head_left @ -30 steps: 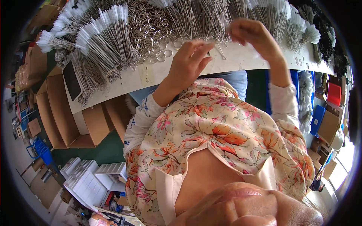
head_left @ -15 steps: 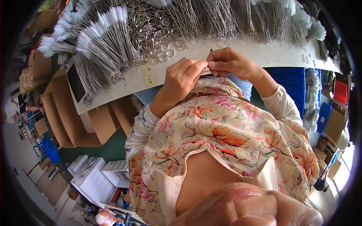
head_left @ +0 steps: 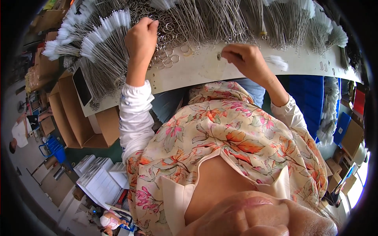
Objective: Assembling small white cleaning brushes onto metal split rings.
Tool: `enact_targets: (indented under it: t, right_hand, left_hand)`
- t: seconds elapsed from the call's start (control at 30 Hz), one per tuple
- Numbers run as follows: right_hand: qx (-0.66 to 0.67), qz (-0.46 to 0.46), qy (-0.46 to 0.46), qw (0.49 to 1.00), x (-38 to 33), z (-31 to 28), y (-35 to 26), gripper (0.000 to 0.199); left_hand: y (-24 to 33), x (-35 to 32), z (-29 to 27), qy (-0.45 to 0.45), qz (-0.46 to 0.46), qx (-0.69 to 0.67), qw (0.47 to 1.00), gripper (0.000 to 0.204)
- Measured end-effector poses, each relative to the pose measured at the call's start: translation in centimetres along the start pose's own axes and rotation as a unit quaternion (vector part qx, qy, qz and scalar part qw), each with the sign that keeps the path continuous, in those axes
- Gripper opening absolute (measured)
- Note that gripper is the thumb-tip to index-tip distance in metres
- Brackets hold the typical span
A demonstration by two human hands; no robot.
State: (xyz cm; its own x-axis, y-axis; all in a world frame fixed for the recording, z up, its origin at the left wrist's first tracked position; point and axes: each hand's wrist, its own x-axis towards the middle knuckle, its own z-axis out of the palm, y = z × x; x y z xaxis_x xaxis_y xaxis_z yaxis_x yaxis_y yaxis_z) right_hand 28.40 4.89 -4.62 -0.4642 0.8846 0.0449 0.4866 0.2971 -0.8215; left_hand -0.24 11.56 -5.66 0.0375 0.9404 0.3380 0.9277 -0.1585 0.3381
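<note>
My left hand is raised over the heap of metal split rings, beside a fan of thin wire brushes with white bristles. Its fingers are bunched together, and whatever they may hold is hidden. Above the table's near edge, my right hand has its fingers bent toward the thumb. A single wire brush shows past that hand, its white bristles pointing right. Its thin wire runs behind the hand toward the fingers, which seem closed on it; the wire's end is hidden.
More brush bundles line the back of the white table. A dark-screened phone lies at the left edge. Open cardboard boxes stand below left, a blue bin below right. Another person is far left.
My hands have come apart. The left swung up and left to the rings; the right shifted slightly right and up. A white-bristled brush now shows beside the right hand.
</note>
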Motion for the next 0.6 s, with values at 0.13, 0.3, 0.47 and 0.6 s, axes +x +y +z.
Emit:
enact_targets:
  t: [0.13, 0.3, 0.47, 0.6]
  right_hand:
    - [0.141, -0.005, 0.024, 0.99, 2.9, 0.3, -3.4, 0.01]
    - [0.233, -0.157, 0.121, 0.952, 5.7, 2.9, -6.6, 0.012]
    - [0.265, -0.19, 0.129, 0.936, 5.8, 5.0, -8.4, 0.007]
    - [0.221, -0.205, 0.126, 0.945, 5.9, 5.3, -8.9, 0.008]
  left_hand:
    - [3.0, -2.3, -3.1, 0.044, -0.086, -0.255, 0.962, 0.016]
    - [7.0, -4.4, -5.3, 0.078, -0.143, -0.47, 0.867, 0.019]
    - [7.2, -5.7, -5.4, 0.077, -0.132, -0.624, 0.766, 0.018]
    - [6.5, -6.4, -5.4, 0.081, -0.087, -0.592, 0.797, 0.014]
